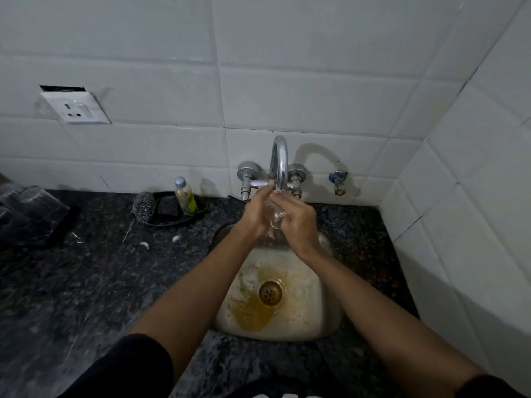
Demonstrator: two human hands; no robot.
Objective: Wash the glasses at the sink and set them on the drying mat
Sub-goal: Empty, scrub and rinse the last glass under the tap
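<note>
Both hands grip glass under tap; bottle label unreadable.

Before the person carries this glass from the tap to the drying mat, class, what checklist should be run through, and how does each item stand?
1. Glass held by both hands: ok; left hand and right hand wrap it.
2. Glass under the tap spout, over the sink: ok.
3. Suds rinsed off: cannot tell; glass mostly hidden by hands.
4. Water flow: cannot tell; blurred at the spout.
5. Path left along the granite counter: not ok; white scraps lie there.
6. Dark mat with glassware at far left: free space cannot tell.
</note>
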